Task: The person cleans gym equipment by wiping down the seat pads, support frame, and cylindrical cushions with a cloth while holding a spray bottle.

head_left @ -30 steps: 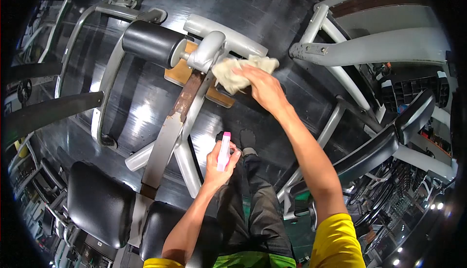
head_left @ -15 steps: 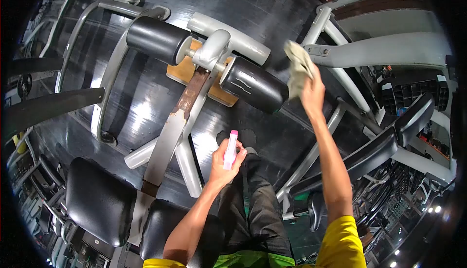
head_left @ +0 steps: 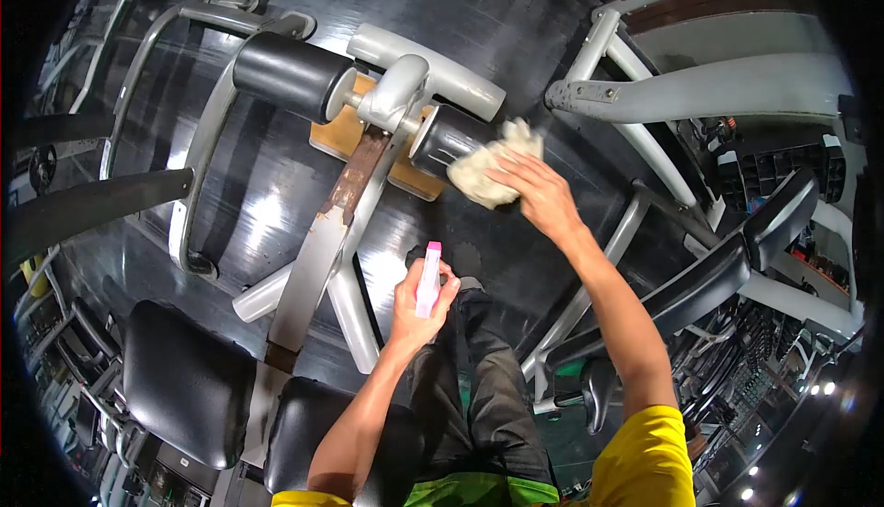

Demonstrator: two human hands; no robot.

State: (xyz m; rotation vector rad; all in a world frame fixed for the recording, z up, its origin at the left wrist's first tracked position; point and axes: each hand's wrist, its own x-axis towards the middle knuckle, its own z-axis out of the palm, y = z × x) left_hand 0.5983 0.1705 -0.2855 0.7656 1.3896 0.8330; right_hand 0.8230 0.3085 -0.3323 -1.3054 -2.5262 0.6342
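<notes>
My right hand (head_left: 543,196) grips a cream-coloured cloth (head_left: 483,175), laid over the outer part of the right black foam roller (head_left: 448,139). White scuff lines show on the roller's uncovered side. Lower down, my left hand (head_left: 422,303) is closed around what looks like a spray bottle, its pink and white spray head (head_left: 428,279) pointing away from me. The bottle's body is hidden under the hand. A second black roller (head_left: 293,77) sits on the same axle to the left, joined by a grey bracket (head_left: 396,93).
A grey beam (head_left: 313,268) with worn brown paint runs from the rollers towards black padded seats (head_left: 189,383). Wooden boards (head_left: 341,131) lie under the axle. Curved metal frames (head_left: 207,139) stand at left. Another machine's grey arm (head_left: 709,93) and black backrest (head_left: 700,291) are at right.
My right hand has moved left and slightly down with the cloth, from beside the right roller onto it. My left hand keeps its hold, nearly still.
</notes>
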